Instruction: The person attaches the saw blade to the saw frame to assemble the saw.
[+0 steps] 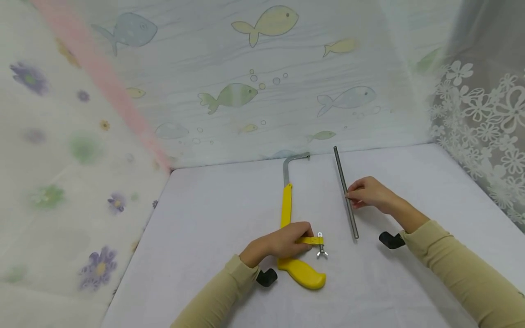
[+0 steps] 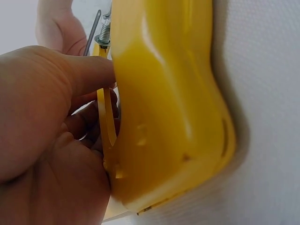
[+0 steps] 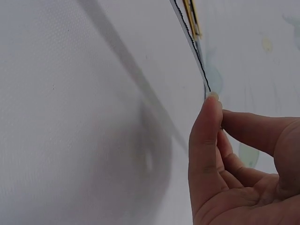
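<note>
A hacksaw frame with a yellow handle (image 1: 307,274) lies on the white cloth, its bare grey bow (image 1: 286,172) pointing away from me. My left hand (image 1: 283,241) grips its yellow front arm, thumb and fingers wrapped round it in the left wrist view. Beyond those fingers a bolt with a wing nut (image 1: 322,253) sticks out of the arm's end. To the right, my right hand (image 1: 371,196) pinches a long thin saw blade (image 1: 341,171) between thumb and fingertips near its middle. Apart from the frame, the blade (image 3: 192,42) shows a wavy toothed edge in the right wrist view.
White cloth (image 1: 213,209) covers the table. Behind it hangs a curtain with fish prints (image 1: 275,23); a flowered sheet (image 1: 49,196) rises on the left and white lace (image 1: 484,105) on the right. Black wrist mounts (image 1: 267,277) stick out below both sleeves.
</note>
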Motion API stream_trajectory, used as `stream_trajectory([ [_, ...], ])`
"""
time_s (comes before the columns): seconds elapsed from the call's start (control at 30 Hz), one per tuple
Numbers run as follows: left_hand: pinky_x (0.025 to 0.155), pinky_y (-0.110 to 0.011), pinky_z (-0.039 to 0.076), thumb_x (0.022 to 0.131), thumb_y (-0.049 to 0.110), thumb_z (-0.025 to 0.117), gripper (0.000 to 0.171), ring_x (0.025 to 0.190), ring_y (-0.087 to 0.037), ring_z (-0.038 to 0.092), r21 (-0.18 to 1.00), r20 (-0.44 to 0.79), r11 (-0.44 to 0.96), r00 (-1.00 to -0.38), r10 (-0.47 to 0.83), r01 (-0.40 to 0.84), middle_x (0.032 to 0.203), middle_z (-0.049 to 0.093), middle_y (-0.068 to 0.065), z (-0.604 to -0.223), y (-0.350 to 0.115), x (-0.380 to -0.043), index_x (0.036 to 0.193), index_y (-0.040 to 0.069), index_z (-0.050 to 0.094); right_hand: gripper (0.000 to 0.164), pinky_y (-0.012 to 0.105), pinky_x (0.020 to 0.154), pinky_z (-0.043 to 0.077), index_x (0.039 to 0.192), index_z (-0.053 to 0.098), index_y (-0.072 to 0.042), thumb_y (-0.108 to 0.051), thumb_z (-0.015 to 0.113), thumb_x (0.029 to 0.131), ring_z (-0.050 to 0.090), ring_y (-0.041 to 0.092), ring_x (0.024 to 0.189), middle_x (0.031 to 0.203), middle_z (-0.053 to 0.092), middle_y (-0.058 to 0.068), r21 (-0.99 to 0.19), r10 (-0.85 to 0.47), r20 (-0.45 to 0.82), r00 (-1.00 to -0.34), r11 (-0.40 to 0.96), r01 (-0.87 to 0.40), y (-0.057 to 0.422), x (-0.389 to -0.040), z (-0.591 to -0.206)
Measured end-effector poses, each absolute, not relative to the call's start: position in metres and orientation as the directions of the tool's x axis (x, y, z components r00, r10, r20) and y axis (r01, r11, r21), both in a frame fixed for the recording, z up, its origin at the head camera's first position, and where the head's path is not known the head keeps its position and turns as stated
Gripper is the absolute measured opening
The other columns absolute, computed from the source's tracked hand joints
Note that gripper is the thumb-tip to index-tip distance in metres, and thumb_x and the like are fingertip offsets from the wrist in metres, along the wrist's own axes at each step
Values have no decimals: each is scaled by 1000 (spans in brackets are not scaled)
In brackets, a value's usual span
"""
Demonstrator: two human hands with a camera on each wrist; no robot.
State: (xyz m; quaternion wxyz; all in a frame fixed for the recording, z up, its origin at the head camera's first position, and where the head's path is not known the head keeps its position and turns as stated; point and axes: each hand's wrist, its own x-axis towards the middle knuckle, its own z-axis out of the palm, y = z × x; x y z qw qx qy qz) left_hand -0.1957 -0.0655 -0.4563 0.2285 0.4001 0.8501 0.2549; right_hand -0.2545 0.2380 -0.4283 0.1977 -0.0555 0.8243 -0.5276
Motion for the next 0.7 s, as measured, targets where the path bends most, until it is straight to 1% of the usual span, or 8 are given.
stream_trajectory([
  [0.17, 84, -17, 46, 103, 17, 63, 13, 91, -7, 51, 613, -186, 555, -580, 793, 561, 104, 59, 7, -455, -65, -196, 114, 11, 58, 35, 30, 75, 59, 124, 51, 19, -6, 60, 102, 64, 16, 82, 101, 67, 16, -908, -312, -253, -916, 403, 113, 234, -252, -427],
  [0.4, 84, -16, 46, 103, 17, 63, 14, 91, -6, 51, 614, -198, 564, -584, 787, 552, 106, 60, 7, -456, -65, -195, 115, 12, 58, 34, 30, 75, 59, 124, 50, 19, -5, 60, 102, 65, 15, 81, 98, 67, 15, -928, -330, -238, -913, 356, 113, 229, -250, -427],
  [0.7, 84, -16, 45, 103, 17, 63, 14, 91, -6, 51, 613, -194, 562, -584, 788, 555, 105, 59, 7, -458, -65, -195, 115, 11, 59, 32, 30, 75, 59, 122, 52, 19, -5, 59, 102, 65, 16, 81, 98, 68, 15, -938, -352, -216, -911, 333, 94, 222, -248, -426],
])
